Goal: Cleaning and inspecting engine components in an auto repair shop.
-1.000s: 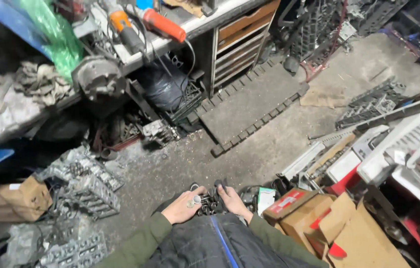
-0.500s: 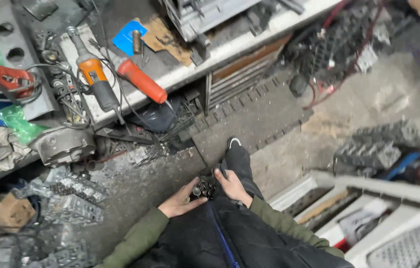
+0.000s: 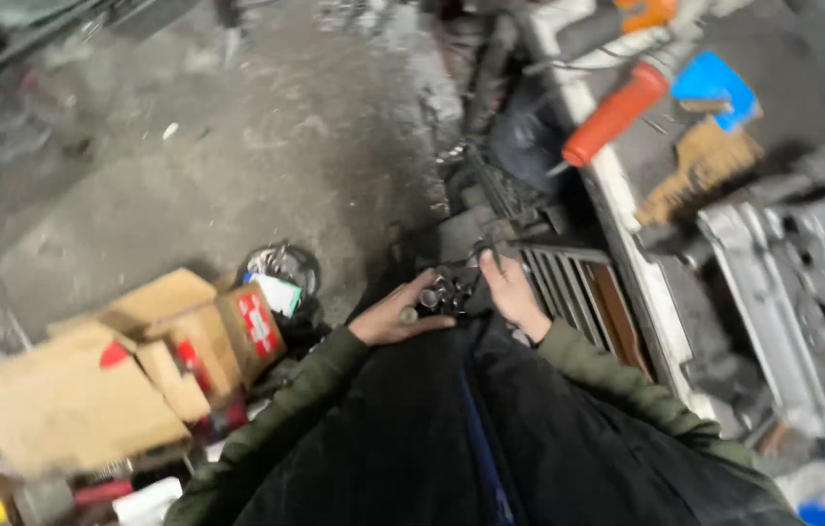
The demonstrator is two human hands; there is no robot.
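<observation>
Both of my hands hold a dark cluster of small metal parts point(image 3: 451, 290) in front of my body, above a grimy concrete floor. My left hand point(image 3: 395, 317) cups the cluster from the left and below, fingers curled around it. My right hand point(image 3: 510, 292) grips it from the right, fingers closed over its top. Shiny round pieces show between the hands. Olive-green sleeves cover both arms, and a dark jacket fills the lower middle of the view. The picture is blurred by head motion.
Cardboard boxes point(image 3: 130, 370) are piled at the lower left, beside a dark round container point(image 3: 281, 268). A workbench edge point(image 3: 627, 224) runs along the right, with an orange-handled tool point(image 3: 617, 112), a blue item point(image 3: 714, 83) and a grey metal engine block point(image 3: 802, 282).
My head has swung around, so the workbench now lies on the right and the boxes on the left. Both hands stay closed on the metal parts in front of me.
</observation>
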